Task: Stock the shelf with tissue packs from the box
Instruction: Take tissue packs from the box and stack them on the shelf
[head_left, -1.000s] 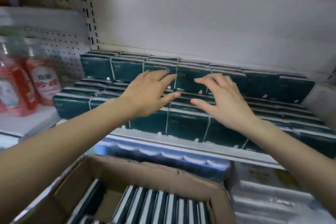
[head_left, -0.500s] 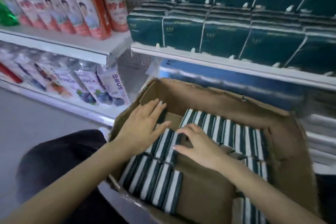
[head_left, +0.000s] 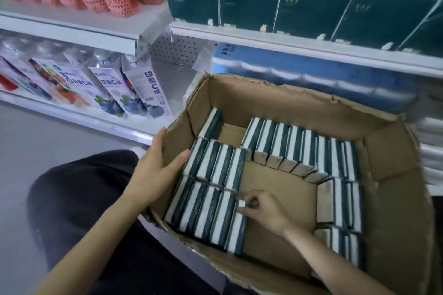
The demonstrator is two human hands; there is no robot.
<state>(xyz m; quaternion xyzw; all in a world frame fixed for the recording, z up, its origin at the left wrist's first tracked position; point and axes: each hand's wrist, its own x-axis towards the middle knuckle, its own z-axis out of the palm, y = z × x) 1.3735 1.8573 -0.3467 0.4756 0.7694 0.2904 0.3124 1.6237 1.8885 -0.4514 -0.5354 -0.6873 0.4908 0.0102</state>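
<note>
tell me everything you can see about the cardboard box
The cardboard box is brown, open-topped corrugated board with ragged, torn edges and a flap splayed outward on the right. It sits in front of the shelves, over the person's dark-clothed lap. Inside, tissue packs stand on edge in rows along the left, back and right, leaving bare floor in the middle. The left hand grips its left wall, thumb inside; the right hand reaches in and pinches the end pack of the near row.

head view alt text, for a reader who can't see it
A person's right hand pinches the top of a dark green and white tissue pack at the end of the nearest row in a brown cardboard box, while the left hand holds the box's left wall. Dark green packs line the white metal shelf above.
</note>
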